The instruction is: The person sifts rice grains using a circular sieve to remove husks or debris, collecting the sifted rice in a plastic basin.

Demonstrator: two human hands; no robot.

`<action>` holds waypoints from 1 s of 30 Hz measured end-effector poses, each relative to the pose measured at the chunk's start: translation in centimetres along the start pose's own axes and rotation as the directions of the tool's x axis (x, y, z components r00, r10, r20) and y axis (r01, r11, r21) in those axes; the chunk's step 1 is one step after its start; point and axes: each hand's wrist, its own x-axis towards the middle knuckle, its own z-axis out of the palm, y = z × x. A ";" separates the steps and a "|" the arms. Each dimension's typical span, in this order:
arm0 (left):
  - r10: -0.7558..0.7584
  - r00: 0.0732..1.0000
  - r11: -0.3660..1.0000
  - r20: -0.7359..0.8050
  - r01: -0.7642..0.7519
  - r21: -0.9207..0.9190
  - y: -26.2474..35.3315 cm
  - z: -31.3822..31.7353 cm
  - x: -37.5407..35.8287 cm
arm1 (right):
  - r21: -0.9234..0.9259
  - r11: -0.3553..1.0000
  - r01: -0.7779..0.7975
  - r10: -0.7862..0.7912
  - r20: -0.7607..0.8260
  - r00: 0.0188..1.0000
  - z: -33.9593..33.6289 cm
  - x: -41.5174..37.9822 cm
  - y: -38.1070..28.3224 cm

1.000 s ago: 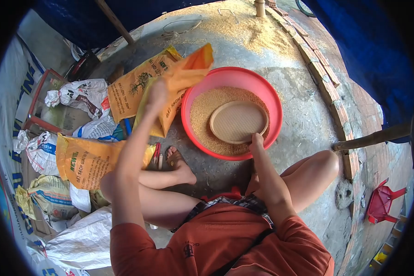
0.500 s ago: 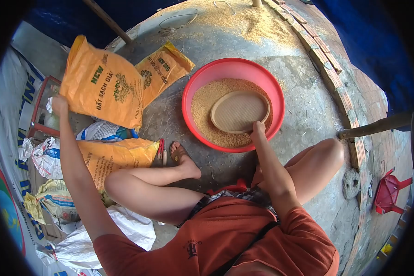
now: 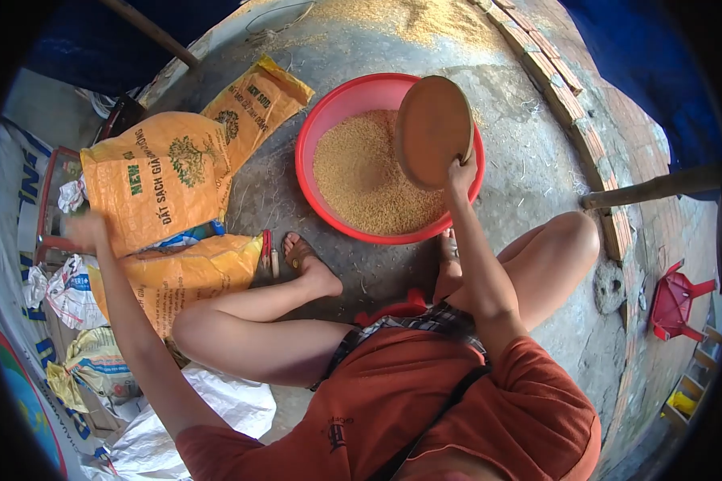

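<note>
A round sieve [image 3: 433,128] is in my right hand [image 3: 462,172], fingers closed on its rim. It is tipped up on edge above the right side of a red plastic basin [image 3: 310,192], partly covering it. Yellow-brown grain [image 3: 369,172] lies in the basin with a shallow hollow in its middle. On the other side, my left hand [image 3: 87,231] is smeared by motion. It is beside the lower left edge of an orange printed sack [image 3: 156,180]; I cannot tell whether it grips the sack.
Another orange sack [image 3: 265,104] leans behind the first, and one [image 3: 192,272] lies by my knee. White bags [image 3: 72,293] are piled at the left. A wooden pole [image 3: 650,192] and brick edging [image 3: 573,120] stand right, near a red stool [image 3: 680,301]. Grain [image 3: 425,20] is spread at the back.
My right hand has lifted the sieve off the grain and tipped it up. The orange sack at my left hand has sunk lower, and that hand has moved down.
</note>
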 end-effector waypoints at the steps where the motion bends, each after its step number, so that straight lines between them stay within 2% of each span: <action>1: 0.052 0.967 0.995 -0.250 -0.072 -0.069 2.2 0.3 0.7 | -0.014 0.999 0.033 -0.032 0.031 0.999 0.2 0.2 0.5; 2: 0.125 0.955 0.986 -0.269 -0.151 -0.076 6.1 -2.5 0.0 | -0.027 0.997 0.066 -0.064 0.064 0.996 0.3 0.2 0.7; 3: 0.222 0.892 0.825 -0.393 -0.387 -0.412 10.2 -6.6 -2.6 | -0.030 0.997 0.077 -0.074 0.077 0.994 0.4 0.0 0.6; 4: 0.280 0.911 0.581 -0.304 -0.413 -0.701 13.2 -4.8 -3.7 | -0.009 0.993 0.115 -0.114 0.093 0.989 0.4 -0.5 0.4; 5: 0.483 0.867 0.320 -0.119 -0.301 -0.898 16.7 -7.7 -6.3 | 0.013 0.988 0.151 -0.152 0.107 0.983 0.4 -0.8 0.3; 6: 0.519 0.849 0.244 -0.096 -0.254 -0.936 20.0 -8.2 -10.4 | 0.010 0.988 0.156 -0.156 0.115 0.981 0.3 -1.0 0.4; 7: 0.696 0.708 0.124 0.117 0.042 -0.991 22.5 -9.0 -13.8 | 0.032 0.985 0.168 -0.171 0.124 0.977 0.2 -1.1 0.4; 8: 0.756 0.650 0.173 0.073 -0.092 -0.981 25.1 -11.1 -17.6 | 0.056 0.982 0.179 -0.185 0.131 0.974 0.3 -1.0 0.4; 9: 0.869 0.477 0.201 0.131 -0.098 -0.975 26.8 -11.8 -20.9 | 0.056 0.982 0.181 -0.187 0.132 0.973 0.3 -0.7 0.4; 10: 0.909 0.317 0.252 0.270 0.098 -0.963 27.9 -13.2 -24.2 | 0.056 0.987 0.152 -0.160 0.174 0.972 -0.1 -0.3 0.5; 11: 0.934 0.125 0.300 0.335 0.239 -0.924 29.2 -12.0 -27.8 | 0.054 0.991 0.124 -0.132 0.212 0.968 -0.6 0.2 0.6; 12: 0.940 0.015 0.305 0.340 0.407 -0.861 29.8 -12.4 -31.1 | 0.044 0.992 0.120 -0.126 0.203 0.971 -1.1 0.9 0.7; 13: 0.941 -0.079 0.335 0.328 0.339 -0.879 30.2 -12.2 -33.9 | 0.027 0.982 0.186 -0.188 0.180 0.966 -1.4 1.8 0.8; 14: 0.928 -0.126 0.372 0.351 0.253 -0.893 30.3 -11.8 -36.9 | 0.009 0.968 0.251 -0.249 0.160 0.955 -1.7 2.4 0.8; 16: 0.879 -0.222 0.448 0.422 0.081 -0.890 29.4 -13.1 -40.0 | 0.012 0.965 0.261 -0.261 0.117 0.958 -2.7 2.9 -0.1; 19: 0.869 -0.239 0.450 0.433 0.015 -0.893 28.6 -12.9 -42.8 | -0.075 0.947 0.311 -0.295 0.175 0.939 -3.4 3.6 0.3; 20: 0.848 -0.230 0.470 0.477 -0.087 -0.878 28.5 -13.1 -43.3 | -0.079 0.947 0.312 -0.294 0.182 0.938 -3.3 3.6 0.5; 21: 0.827 -0.217 0.485 0.518 -0.188 -0.854 28.4 -13.8 -43.3 | -0.152 0.943 0.298 -0.259 0.232 0.938 -3.3 3.6 0.7; 22: 0.824 -0.221 0.490 0.521 -0.182 -0.852 28.4 -14.3 -43.3 | -0.226 0.932 0.285 -0.219 0.277 0.936 -3.3 3.4 0.8; 24: 0.823 -0.255 0.409 0.507 -0.354 -0.841 28.3 -15.1 -43.6 | -0.246 0.932 0.265 -0.181 0.314 0.932 -2.6 3.4 2.0; 25: 0.822 -0.252 0.416 0.511 -0.348 -0.840 28.3 -15.4 -43.8 | -0.261 0.933 0.248 -0.149 0.348 0.926 -1.9 3.6 2.5; 27: 0.833 -0.182 0.392 0.522 -0.473 -0.789 28.2 -16.2 -44.1 | -0.218 0.937 0.272 -0.177 0.374 0.910 -1.5 4.0 3.1; 29: 0.840 -0.180 0.403 0.513 -0.427 -0.809 28.2 -16.8 -43.8 | -0.171 0.940 0.296 -0.208 0.400 0.893 -1.2 4.0 3.5; 30: 0.847 -0.178 0.409 0.501 -0.385 -0.827 28.1 -16.9 -43.7 | -0.265 0.929 0.259 -0.134 0.411 0.902 -1.1 3.9 3.7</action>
